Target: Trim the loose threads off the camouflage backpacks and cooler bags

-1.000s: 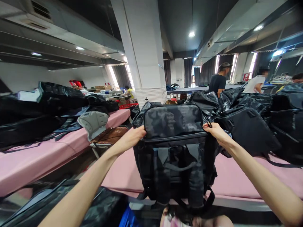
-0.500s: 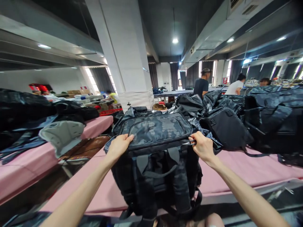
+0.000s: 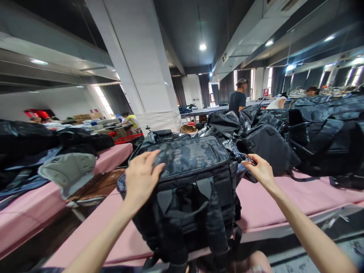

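Note:
A dark camouflage backpack (image 3: 196, 197) stands upright on the near edge of a pink-covered table (image 3: 287, 206), straps facing me. My left hand (image 3: 141, 178) lies on the left of its top panel, fingers stretched out and holding nothing. My right hand (image 3: 260, 171) is just off the bag's right top corner, apart from it. Its fingers are pinched on a small dark tool (image 3: 251, 159) that I cannot name for sure.
More dark bags (image 3: 318, 140) are piled on the table behind and to the right. A second pink table (image 3: 19, 220) at left carries dark bags and a grey padded panel (image 3: 68, 171). A white pillar (image 3: 142, 76) rises behind. People (image 3: 237, 101) work at far tables.
The bag has been set lower and tilted so its top shows. My left hand let go of the top edge and now lies flat. My right hand came off the right corner.

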{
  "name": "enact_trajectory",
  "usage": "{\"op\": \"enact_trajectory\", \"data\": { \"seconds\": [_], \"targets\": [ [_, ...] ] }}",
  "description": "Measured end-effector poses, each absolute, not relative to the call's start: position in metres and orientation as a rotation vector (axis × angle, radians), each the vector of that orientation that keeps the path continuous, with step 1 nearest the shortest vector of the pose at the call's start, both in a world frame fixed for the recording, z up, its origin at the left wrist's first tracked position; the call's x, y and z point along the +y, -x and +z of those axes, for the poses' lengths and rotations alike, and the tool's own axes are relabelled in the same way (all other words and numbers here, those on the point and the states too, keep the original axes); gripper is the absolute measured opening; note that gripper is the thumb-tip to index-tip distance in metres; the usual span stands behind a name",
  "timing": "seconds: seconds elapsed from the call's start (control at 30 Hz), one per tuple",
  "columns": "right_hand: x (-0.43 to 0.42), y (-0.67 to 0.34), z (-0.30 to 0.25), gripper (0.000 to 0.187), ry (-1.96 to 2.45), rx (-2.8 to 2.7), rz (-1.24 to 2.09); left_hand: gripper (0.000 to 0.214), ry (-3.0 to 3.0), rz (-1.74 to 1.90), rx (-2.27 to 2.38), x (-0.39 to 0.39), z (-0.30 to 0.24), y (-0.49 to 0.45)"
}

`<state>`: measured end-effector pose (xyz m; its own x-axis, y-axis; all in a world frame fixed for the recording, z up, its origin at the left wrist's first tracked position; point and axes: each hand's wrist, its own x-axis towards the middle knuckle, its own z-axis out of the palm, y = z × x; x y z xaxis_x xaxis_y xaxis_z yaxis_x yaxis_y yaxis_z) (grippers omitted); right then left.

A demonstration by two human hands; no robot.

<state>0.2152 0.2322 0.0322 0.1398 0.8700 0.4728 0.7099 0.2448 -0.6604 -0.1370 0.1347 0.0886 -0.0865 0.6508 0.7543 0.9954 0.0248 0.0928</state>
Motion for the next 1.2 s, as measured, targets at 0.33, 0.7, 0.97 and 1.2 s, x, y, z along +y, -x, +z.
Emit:
{"op": "enact_trajectory", "data": {
  "seconds": [0.33,0.7,0.97,1.2],
  "targets": [
    [0.202,-0.183,0.001,0.02,0.965,-1.668,0.005,0.019,2.212,-0.638,-1.633,0.176,0.078,0.031],
    [0.205,-0.165,0.008,0.016,0.878,-1.792,-0.242,0.026,2.445,-0.623,-2.2,0.196,0.089,0.042],
    [0.214,-0.178,0.027,0.019,0.957,-1.667,0.066,0.021,2.334,-0.824,-1.802,0.177,0.076,0.037],
    [0.222,-0.187,0.063,0.018,1.389,-1.891,-0.327,0.021,2.171,-0.838,-1.507,0.167,0.06,0.034]
  ]
}}
